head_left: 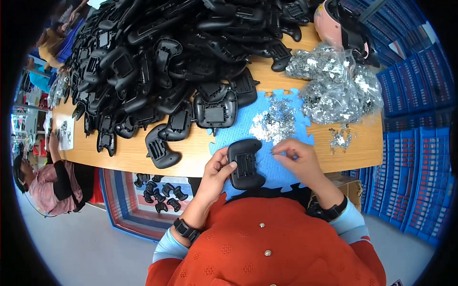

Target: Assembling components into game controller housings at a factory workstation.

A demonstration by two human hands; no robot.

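My left hand (218,172) grips a black game controller shell (245,165) by its left side, over the front part of a blue foam mat (279,164). The shell's battery compartment faces up. To the right of it, my right hand (296,159) hovers above the mat with thumb and forefinger pinched together. Whatever sits between those fingertips is too small to name. Just beyond that hand lies a loose heap of small silvery metal parts (275,123) on the mat. Another black controller shell (214,110) rests at the mat's far left corner.
A tall pile of black controller shells (157,62) covers the table's far left. Clear plastic bags of small metal parts (334,86) lie at right, near a pink helmet (329,24). Below left, a striped container (138,217) holds several controllers. Blue bins (415,176) stand right. Another person (57,183) works at left.
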